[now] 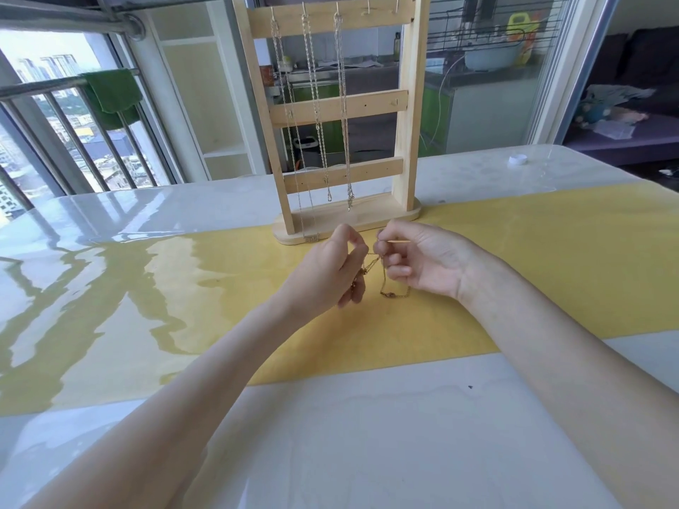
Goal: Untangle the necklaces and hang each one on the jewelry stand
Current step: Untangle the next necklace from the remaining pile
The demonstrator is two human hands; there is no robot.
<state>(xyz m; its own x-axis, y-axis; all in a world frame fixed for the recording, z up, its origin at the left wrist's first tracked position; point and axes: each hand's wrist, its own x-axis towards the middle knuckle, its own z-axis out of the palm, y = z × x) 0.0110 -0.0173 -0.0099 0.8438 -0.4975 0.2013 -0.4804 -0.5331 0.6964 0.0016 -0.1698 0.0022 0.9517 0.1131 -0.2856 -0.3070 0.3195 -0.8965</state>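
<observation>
A wooden jewelry stand [406, 104] rises at the back of the table, just beyond my hands. Three silver necklaces [312, 86] hang from hooks on the left part of its top bar; two hooks at the right of that bar are bare. A thin gold necklace [385, 284] is stretched between my hands above the yellow mat [551, 270], with a loop drooping onto the mat. My left hand [330, 273] pinches one part of the gold chain. Close to its right, my right hand [419, 262] pinches another part with curled fingers.
The mat lies across a glossy white table [404, 435]. A small white cap [517, 159] sits at the back right. Behind the table are a balcony railing [73, 134] with a green cloth to the left and glass doors to the right.
</observation>
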